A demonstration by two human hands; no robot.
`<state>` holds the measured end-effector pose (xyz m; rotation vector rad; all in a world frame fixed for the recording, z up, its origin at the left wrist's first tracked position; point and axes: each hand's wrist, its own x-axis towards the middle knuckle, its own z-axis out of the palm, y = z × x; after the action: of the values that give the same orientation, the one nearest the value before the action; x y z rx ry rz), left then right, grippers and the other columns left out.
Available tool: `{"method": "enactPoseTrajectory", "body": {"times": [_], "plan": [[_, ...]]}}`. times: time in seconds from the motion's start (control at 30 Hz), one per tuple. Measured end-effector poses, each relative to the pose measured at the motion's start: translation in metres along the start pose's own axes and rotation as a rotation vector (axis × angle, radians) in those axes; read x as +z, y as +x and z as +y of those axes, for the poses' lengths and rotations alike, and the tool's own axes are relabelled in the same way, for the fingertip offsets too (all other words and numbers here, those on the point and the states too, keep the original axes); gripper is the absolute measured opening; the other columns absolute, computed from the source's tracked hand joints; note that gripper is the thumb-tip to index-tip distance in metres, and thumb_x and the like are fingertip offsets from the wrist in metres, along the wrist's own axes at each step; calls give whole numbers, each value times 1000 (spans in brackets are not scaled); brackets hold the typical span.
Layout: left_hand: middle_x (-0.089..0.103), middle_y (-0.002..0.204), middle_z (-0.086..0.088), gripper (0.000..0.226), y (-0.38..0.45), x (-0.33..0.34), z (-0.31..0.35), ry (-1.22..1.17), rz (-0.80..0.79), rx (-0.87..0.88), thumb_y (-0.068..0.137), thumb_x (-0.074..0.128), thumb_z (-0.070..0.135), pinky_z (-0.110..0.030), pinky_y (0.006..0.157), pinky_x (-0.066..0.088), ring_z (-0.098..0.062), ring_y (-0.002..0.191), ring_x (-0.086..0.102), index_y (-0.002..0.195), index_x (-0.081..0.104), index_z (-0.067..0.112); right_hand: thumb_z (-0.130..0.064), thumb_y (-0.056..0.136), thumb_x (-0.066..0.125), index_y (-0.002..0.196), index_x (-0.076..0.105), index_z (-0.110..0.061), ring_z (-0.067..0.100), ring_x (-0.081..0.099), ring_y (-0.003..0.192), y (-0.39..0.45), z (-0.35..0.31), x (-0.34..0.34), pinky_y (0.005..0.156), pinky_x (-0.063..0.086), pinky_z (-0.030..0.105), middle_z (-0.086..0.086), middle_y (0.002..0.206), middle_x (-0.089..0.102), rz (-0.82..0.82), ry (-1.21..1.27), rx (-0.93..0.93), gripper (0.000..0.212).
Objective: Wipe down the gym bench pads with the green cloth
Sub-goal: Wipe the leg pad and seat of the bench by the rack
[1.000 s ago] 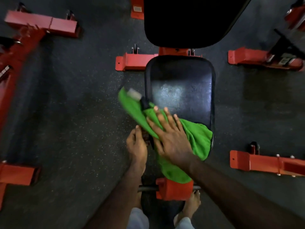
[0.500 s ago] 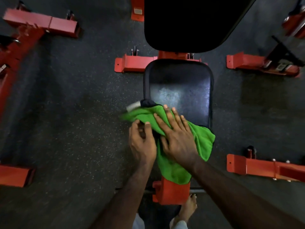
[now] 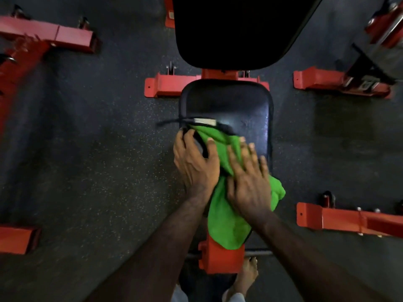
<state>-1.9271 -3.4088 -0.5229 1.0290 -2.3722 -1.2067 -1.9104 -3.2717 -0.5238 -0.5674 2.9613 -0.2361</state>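
The black seat pad (image 3: 239,105) of the gym bench lies below me, with the darker back pad (image 3: 235,29) beyond it. A green cloth (image 3: 226,225) with a black edge and a white label (image 3: 205,121) covers the near half of the seat pad and hangs over its near end. My left hand (image 3: 194,164) grips the cloth's left part at the pad's left edge, fingers curled and thumb on the green fabric. My right hand (image 3: 250,184) presses flat on the cloth with its fingers spread.
The bench's red frame post (image 3: 220,258) stands under the near end, with a bare foot (image 3: 247,273) beside it. Red steel feet of other equipment lie on the dark rubber floor at left (image 3: 50,35), right (image 3: 349,221) and far right (image 3: 322,80).
The cloth's left flap, which hung off the pad's side, has been gathered onto the pad. My left hand moved up and onto the cloth. Both hands slid farther along the seat pad.
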Motion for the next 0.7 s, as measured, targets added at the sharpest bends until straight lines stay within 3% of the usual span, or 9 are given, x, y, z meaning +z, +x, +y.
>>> {"method": "enactPoseTrajectory", "body": {"times": [0.1, 0.17, 0.23, 0.33, 0.4, 0.47, 0.57, 0.63, 0.7], "plan": [[41, 159, -10, 58, 12, 11, 7, 36, -60, 144, 96, 56, 44, -44, 119, 30, -29, 147, 37, 147, 50, 17, -31, 90, 46, 164, 26, -21, 36, 13, 159, 38, 9, -3, 125, 20, 58, 13, 173, 12, 78, 104, 331, 77], [37, 163, -8, 61, 20, 20, 8, 78, -68, 135, 98, 53, 45, -46, 122, 27, -28, 151, 32, 152, 46, 17, -31, 91, 45, 163, 29, -17, 41, 13, 157, 59, 1, -1, 124, 21, 60, 18, 172, 13, 116, 163, 416, 75], [35, 165, -7, 60, 22, 24, 4, 130, -60, 161, 100, 51, 45, -47, 122, 25, -28, 153, 28, 153, 45, 18, -32, 92, 45, 163, 28, -20, 40, 9, 158, 60, -10, 2, 127, 15, 57, 17, 172, 10, 107, 166, 313, 74], [34, 165, -7, 56, 18, 27, -2, 195, -53, 219, 102, 50, 42, -47, 123, 24, -27, 155, 25, 151, 48, 17, -33, 90, 42, 164, 26, -26, 32, 6, 160, 35, -1, -1, 128, 8, 50, 8, 174, 7, 10, 108, -65, 76], [37, 164, -9, 55, 17, 28, -2, 216, -46, 193, 101, 52, 45, -51, 122, 27, -30, 153, 28, 148, 52, 15, -34, 88, 45, 164, 27, -27, 30, 12, 160, 32, 27, -7, 127, 10, 51, 7, 174, 10, -5, 29, -129, 78], [38, 163, -10, 59, 17, 30, 1, 252, -39, 187, 100, 51, 52, -54, 121, 28, -33, 152, 30, 148, 52, 16, -30, 89, 49, 163, 27, -27, 31, 17, 159, 54, 50, -12, 126, 15, 55, 7, 173, 13, 50, 41, 104, 78], [30, 167, -6, 68, 17, 32, 4, 315, -33, 211, 99, 44, 61, -50, 122, 22, -29, 156, 21, 155, 43, 21, -28, 96, 45, 164, 26, -21, 36, 19, 157, 96, 51, -18, 124, 24, 59, 12, 173, 12, 94, 256, 483, 71], [29, 168, -5, 70, 17, 34, 6, 354, -32, 208, 99, 43, 62, -51, 123, 22, -27, 157, 19, 157, 39, 22, -29, 96, 39, 163, 29, -18, 40, 17, 157, 101, 39, -17, 123, 26, 56, 17, 172, 11, 132, 277, 384, 69], [28, 168, -4, 70, 16, 34, 5, 379, -34, 195, 99, 43, 61, -51, 123, 22, -27, 157, 18, 157, 38, 22, -29, 94, 41, 163, 30, -22, 37, 11, 159, 82, 29, -11, 126, 20, 54, 13, 173, 9, 78, 190, 52, 70]]}}
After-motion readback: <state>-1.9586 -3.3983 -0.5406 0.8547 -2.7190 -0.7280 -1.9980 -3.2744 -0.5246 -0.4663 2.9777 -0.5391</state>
